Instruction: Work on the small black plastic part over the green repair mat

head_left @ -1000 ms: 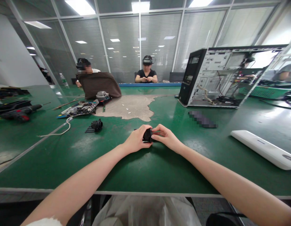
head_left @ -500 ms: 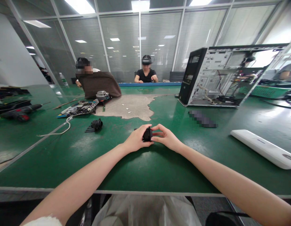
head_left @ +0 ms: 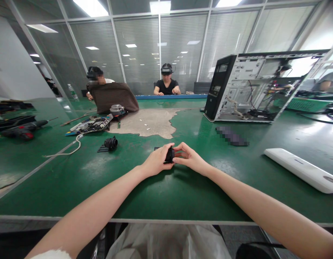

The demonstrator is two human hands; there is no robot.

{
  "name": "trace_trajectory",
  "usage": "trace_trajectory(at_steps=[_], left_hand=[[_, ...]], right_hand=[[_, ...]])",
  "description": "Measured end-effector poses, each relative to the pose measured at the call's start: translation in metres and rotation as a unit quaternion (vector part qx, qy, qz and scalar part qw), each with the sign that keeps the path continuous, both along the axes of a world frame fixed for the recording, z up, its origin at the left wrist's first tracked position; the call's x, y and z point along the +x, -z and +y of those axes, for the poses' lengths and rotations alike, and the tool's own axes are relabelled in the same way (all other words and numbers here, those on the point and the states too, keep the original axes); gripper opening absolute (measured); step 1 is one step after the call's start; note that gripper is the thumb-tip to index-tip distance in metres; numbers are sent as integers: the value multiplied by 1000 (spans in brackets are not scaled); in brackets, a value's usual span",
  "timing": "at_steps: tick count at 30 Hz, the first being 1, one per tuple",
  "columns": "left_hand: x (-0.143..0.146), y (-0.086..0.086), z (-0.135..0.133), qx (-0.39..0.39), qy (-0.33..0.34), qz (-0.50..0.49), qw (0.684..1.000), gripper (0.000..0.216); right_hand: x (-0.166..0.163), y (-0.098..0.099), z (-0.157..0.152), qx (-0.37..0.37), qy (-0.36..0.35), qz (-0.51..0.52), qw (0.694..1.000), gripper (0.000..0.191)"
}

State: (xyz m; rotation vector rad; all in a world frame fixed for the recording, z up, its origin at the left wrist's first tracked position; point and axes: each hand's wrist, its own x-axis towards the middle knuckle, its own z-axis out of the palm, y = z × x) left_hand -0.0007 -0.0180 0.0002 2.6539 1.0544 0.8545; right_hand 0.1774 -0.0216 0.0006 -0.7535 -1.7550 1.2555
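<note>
A small black plastic part with a squarish flange (head_left: 170,155) is between my hands, just above or on the green tabletop. My left hand (head_left: 156,158) wraps round it from the left, thumb on the near side and fingers on the far side. From the right, the curled fingers and thumb of my right hand (head_left: 190,159) pinch at its flange end. A dark edge pokes out beyond my left fingers; most of the part is hidden by the hands. Further left on the table lies another black part, with a ribbed round barrel and a slatted base (head_left: 110,144).
Circuit boards (head_left: 89,125) and a power drill (head_left: 23,129) lie at left. An open computer case (head_left: 228,90) stands at right, near a blurred dark object (head_left: 232,136) and a long white casing (head_left: 301,169). Two people (head_left: 166,86) sit across the table (head_left: 144,201).
The black part has turned slightly and shifted a little right in my left hand, showing its flange more edge-on. My right fingers stay at its right end.
</note>
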Motion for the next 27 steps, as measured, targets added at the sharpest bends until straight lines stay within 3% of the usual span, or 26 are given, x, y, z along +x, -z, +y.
trace_trajectory(at_steps=[8,17,22,27], left_hand=[[1,-1,-2,14,-16,23,1000,60],[0,-1,-3,16,-20,37,999,59],[0,-2,-3,14,-14,25,1000,58],[0,-3,-4,11,-6,26,1000,59]], right_hand=[[-3,-1,2,11,40,-18,999,23],[-1,-1,0,30,-16,-2,999,26],[-2,-2,1,32,8,-18,999,18],[-2,0,3,17,24,-26,999,28]])
